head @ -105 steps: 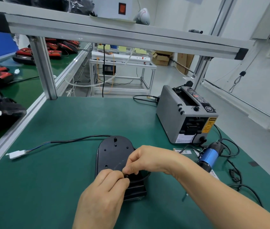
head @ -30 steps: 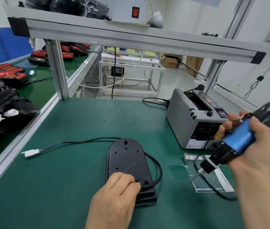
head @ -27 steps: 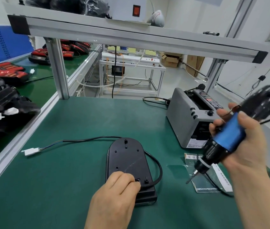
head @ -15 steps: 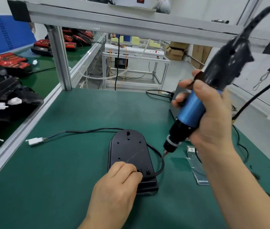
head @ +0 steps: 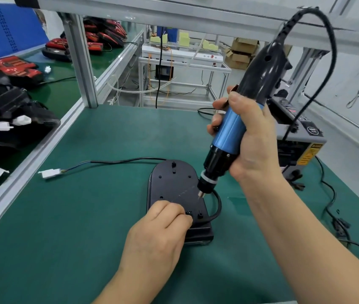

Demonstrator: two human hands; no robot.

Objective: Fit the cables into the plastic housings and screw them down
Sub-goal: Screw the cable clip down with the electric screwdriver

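Note:
A black plastic housing [head: 175, 184] lies flat on the green mat. Its black cable [head: 128, 160] loops round the right side and runs left to a white connector [head: 50, 173]. My left hand [head: 158, 229] rests on the housing's near end, fingertips curled at a small black screw [head: 188, 213] beside a second one [head: 200, 215]. My right hand [head: 247, 137] grips a blue and black electric screwdriver [head: 231, 137], held tilted. Its bit tip [head: 200, 195] hovers just over the housing's right edge, above the screws.
A grey tape dispenser [head: 301, 137] stands at the right behind my right hand, with black cords [head: 332, 207] trailing over the mat. Black and red housings [head: 5, 106] with white connectors are piled on the left bench beyond an aluminium rail [head: 31, 165]. An aluminium post [head: 82, 62] rises at back left.
My right hand has picked up the screwdriver from the right of the mat and swung it in and down over the housing. My left hand stays on the housing's near end.

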